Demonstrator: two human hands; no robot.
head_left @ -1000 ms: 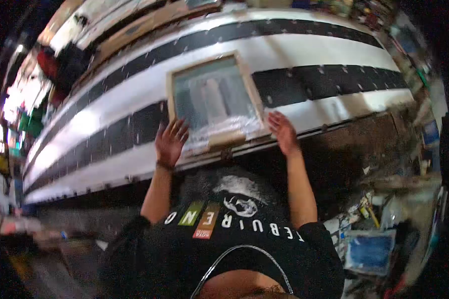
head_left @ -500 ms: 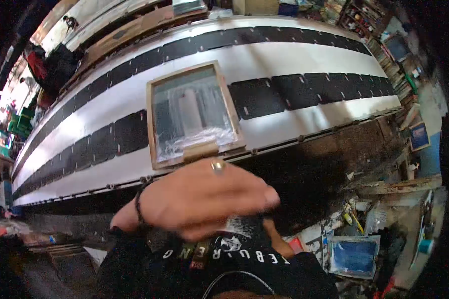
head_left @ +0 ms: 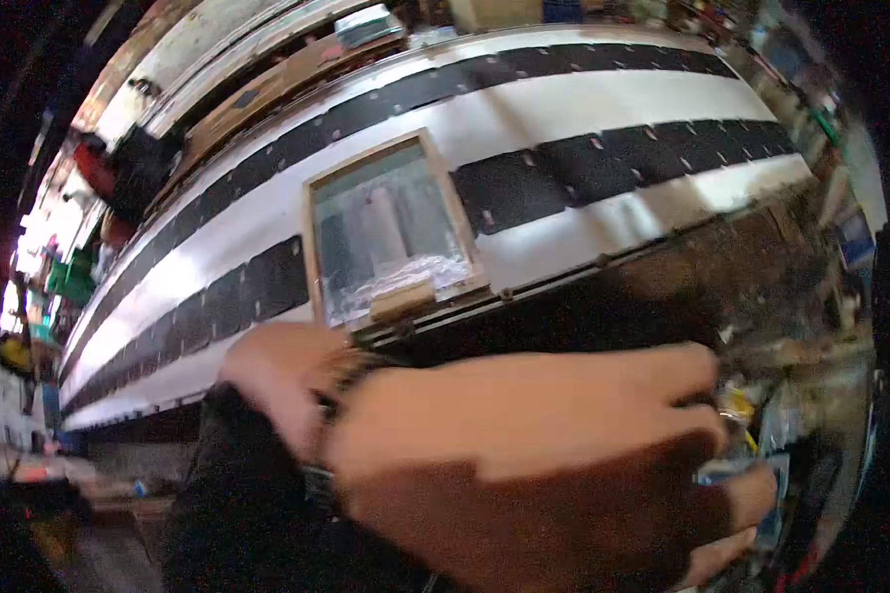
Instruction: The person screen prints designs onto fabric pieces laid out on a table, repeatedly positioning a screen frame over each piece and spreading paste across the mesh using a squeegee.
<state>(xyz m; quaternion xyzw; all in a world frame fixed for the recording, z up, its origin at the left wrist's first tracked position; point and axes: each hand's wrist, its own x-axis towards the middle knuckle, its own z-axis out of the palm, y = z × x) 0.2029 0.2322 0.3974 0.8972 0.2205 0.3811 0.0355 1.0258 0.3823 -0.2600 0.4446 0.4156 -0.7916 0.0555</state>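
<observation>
My left hand [head_left: 524, 445] fills the lower half of the view, very close to the camera and blurred. It has a bracelet at the wrist and reaches across to the right, fingers together near the clutter at the right. Nothing in its grip can be made out. My right hand is out of sight. Beyond it, a wooden printing screen frame [head_left: 311, 247] lies flat on the long white table [head_left: 583, 109], untouched. A small wooden block [head_left: 402, 299] rests at the frame's near edge.
Rows of black fabric pieces [head_left: 509, 188] run the length of the table. Red and black bags [head_left: 119, 163] hang at the far left. Blurred clutter with something blue [head_left: 776, 465] lies on the floor at the right, below the table's dark front edge.
Both hands left the screen frame a second ago. My left hand rose toward the camera and has swept to the right. The view has tilted and blurred.
</observation>
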